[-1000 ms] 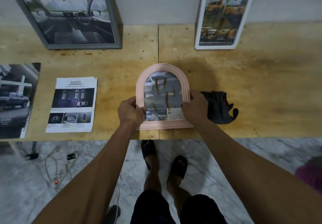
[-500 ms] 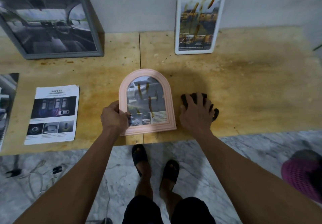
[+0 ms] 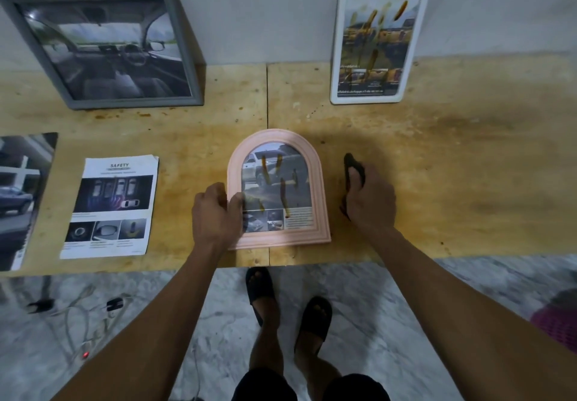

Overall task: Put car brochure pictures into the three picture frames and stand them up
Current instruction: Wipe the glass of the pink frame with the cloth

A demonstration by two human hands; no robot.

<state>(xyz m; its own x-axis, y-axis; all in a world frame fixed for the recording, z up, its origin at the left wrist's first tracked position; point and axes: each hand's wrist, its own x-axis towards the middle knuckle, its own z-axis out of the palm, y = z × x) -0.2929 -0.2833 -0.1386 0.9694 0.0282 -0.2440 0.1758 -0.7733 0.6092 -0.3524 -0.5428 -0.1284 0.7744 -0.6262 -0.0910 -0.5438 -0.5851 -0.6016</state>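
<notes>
A pink arched frame [image 3: 318,182] with a car picture in it lies flat near the table's front edge. My left hand [image 3: 215,213] grips its lower left side, thumb on the glass. To the right of the frame, my right hand [image 3: 371,197] is closed around a black cloth [image 3: 352,166] on the table. A grey frame [image 3: 103,48] holding a car-interior picture leans on the wall at the back left. A white frame [image 3: 374,44] with a yellow-car picture stands against the wall at the back right.
A loose "SAFETY" brochure page [image 3: 112,207] lies on the wooden table [image 3: 452,157] to the left of my hand, and a larger brochure [image 3: 22,197] lies at the far left edge. Below the table are my feet, cables [image 3: 84,316] and a pink object [image 3: 555,319].
My right hand left the pink frame's right side, moved onto the black cloth and closed on it. The left hand keeps its hold on the frame.
</notes>
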